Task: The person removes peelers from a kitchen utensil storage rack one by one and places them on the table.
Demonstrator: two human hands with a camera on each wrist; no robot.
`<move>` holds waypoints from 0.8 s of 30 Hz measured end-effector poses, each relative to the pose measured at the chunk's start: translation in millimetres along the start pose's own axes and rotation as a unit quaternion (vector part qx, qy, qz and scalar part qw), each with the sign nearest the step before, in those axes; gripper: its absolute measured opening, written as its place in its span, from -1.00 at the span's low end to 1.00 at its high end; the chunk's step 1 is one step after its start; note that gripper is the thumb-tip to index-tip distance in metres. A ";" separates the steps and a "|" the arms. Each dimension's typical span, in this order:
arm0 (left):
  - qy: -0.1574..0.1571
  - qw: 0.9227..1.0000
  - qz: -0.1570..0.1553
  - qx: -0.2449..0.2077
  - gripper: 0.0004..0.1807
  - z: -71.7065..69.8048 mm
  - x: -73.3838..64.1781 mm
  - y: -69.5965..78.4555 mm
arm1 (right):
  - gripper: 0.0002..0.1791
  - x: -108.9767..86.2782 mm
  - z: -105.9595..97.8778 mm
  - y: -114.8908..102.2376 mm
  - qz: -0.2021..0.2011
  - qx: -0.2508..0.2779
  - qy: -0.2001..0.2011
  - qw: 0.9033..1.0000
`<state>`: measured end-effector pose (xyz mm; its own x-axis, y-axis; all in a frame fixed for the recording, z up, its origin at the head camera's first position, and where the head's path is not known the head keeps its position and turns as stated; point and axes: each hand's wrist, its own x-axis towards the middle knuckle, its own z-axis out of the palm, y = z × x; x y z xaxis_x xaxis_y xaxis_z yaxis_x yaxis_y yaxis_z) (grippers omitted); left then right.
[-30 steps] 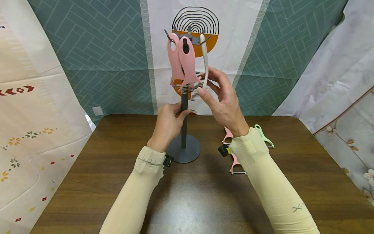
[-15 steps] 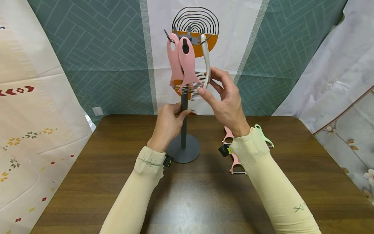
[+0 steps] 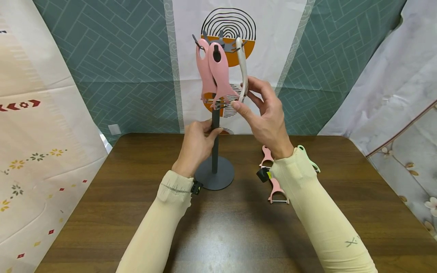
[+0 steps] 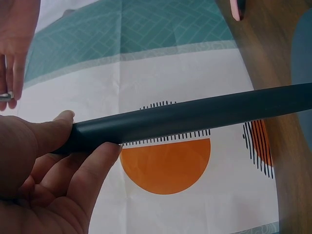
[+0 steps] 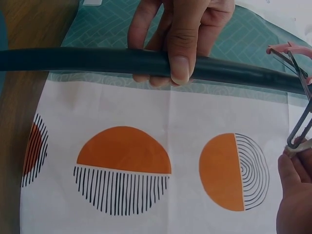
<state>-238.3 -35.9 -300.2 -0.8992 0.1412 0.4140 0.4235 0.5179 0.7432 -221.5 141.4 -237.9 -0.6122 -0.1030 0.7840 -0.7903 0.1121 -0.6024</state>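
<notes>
My left hand [image 3: 195, 146] grips the dark grey pole [image 4: 195, 116] of an upright stand, thumb on one side and fingers on the other. At the stand's top, a ring of hooks [image 3: 222, 44] carries two pink peelers [image 3: 219, 74], handles up and blades down. My right hand [image 3: 268, 117] pinches a white peeler [image 3: 243, 70] by its lower, blade end between thumb and fingers. Its handle end overlaps a right-hand hook in the head view. The right wrist view shows its metal blade [image 5: 301, 122] above my fingertips, close to a pink peeler's blade end.
The round grey base [image 3: 222, 176] stands on the brown wooden table [image 3: 136, 212]. Two pink peelers [image 3: 277, 189] lie right of it, beneath my right forearm. A green peeler [image 3: 315, 166] lies behind my right sleeve, partly covered. Patterned cloth [image 3: 129, 68] hangs behind the table.
My right hand has shifted slightly right with the white peeler, whose handle end has moved a little right and up at the hook. The hanging pink peelers have swung slightly. My left hand stays put.
</notes>
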 end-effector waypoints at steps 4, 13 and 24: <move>0.001 1.000 0.000 0.001 -0.74 0.1 0.3 0.8 | -0.44 0.2 -0.2 -0.1 -0.001 -0.002 0.002 1.000; 0.001 1.000 0.004 -0.002 -0.75 -0.4 -0.7 0.6 | -0.43 0.7 -0.4 -0.3 -0.004 0.000 0.003 1.000; 0.000 1.000 0.000 -0.001 -0.76 -0.4 -1.4 0.1 | -0.44 0.8 0.4 -3.8 -0.003 0.000 0.006 1.000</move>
<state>-237.0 -36.4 -300.5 -0.8994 0.1415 0.4136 0.4236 0.5164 0.7443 -219.0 140.5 -235.0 -0.6071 -0.0915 0.7894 -0.7939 0.1117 -0.5976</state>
